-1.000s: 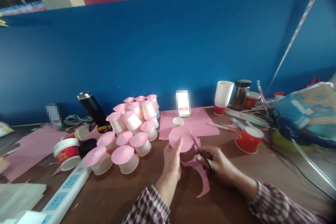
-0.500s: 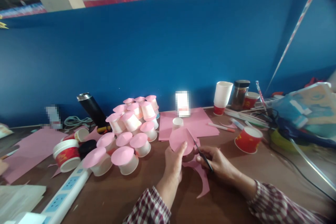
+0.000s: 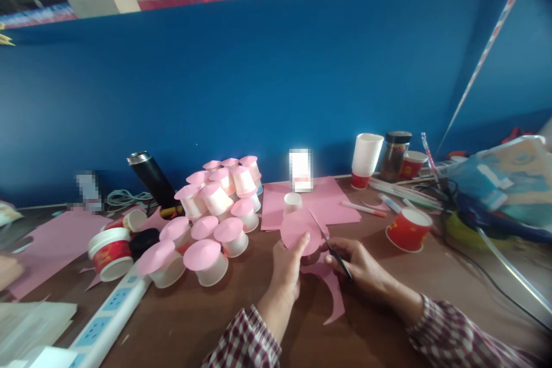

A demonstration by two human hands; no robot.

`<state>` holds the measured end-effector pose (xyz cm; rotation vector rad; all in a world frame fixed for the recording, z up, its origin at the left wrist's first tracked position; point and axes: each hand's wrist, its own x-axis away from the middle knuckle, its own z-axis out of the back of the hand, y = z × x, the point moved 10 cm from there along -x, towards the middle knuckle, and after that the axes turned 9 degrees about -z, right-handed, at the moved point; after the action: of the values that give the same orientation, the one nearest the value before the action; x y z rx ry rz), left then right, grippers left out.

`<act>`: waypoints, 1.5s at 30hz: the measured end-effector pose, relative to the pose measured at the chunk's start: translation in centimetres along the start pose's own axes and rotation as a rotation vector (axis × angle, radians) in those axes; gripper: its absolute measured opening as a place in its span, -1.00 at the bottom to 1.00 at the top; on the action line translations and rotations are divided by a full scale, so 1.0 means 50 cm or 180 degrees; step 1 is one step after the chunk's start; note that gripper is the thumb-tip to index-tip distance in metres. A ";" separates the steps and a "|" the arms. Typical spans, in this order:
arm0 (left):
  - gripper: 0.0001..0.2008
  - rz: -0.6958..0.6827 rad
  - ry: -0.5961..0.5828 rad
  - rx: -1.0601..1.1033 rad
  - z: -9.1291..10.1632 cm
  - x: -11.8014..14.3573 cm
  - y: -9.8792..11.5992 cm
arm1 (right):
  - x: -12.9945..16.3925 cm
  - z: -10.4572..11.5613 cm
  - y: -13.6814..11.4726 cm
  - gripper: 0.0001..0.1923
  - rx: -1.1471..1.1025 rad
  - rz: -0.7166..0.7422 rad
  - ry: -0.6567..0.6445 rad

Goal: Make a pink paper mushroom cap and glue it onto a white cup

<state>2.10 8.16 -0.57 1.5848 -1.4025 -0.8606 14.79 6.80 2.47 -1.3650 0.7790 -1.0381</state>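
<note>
Toward the middle of the brown table [image 3: 241, 316], set in from its far edge, the left hand [image 3: 288, 267] grips a pink paper disc [image 3: 297, 229], thumb laid over its lower part. The disc is held clear of the table's far edge, in front of the pink sheets [image 3: 338, 198] that lie against that edge.

The right hand [image 3: 362, 264] is closed on a pair of scissors [image 3: 340, 261], dark at the handle. The blade points up and to the left, along the disc's right side; contact between blade and paper cannot be confirmed, nor can the blade opening. A curved pink offcut [image 3: 334, 299] lies below and between both hands.

A small white cup [image 3: 293, 201] stands at the sheets, just beyond the disc. To the left of the left hand, paper cups with pink conical caps [image 3: 204, 256] are grouped closely, reaching back near the far edge; some are stacked on others. To the right stand a red paper cup [image 3: 409, 230] and, at the far edge, a stack of white cups [image 3: 367, 155] beside a dark-lidded jar [image 3: 394, 155].

Toward the table's left edge lie a power strip [image 3: 103, 316] and another pink sheet [image 3: 56, 241], with another person's hand [image 3: 8, 271], partly out of view, beside it; its grip cannot be determined.
</note>
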 end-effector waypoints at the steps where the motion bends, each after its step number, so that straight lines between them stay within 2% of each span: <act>1: -0.57 0.0007 0.0014 0.0006 0.000 0.000 0.000 | 0.000 0.001 0.000 -0.59 0.0011 0.0010 0.0007; 20: -0.57 -0.0074 0.0002 -0.0045 0.004 -0.006 0.003 | -0.004 0.007 0.021 -0.67 0.0056 -0.0038 0.0074; 26: -0.58 -0.0100 0.0109 -0.0059 0.015 -0.012 -0.004 | -0.005 0.008 0.022 -0.67 0.0072 -0.0047 0.0121; 45: -0.57 -0.0199 0.0194 -0.0198 0.019 -0.014 0.012 | -0.004 0.010 0.026 -0.66 0.0089 -0.0112 0.0201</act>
<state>0.91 8.68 -0.42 1.6013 -1.2776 -0.8773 15.33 7.05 1.19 -1.3316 0.7865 -1.1202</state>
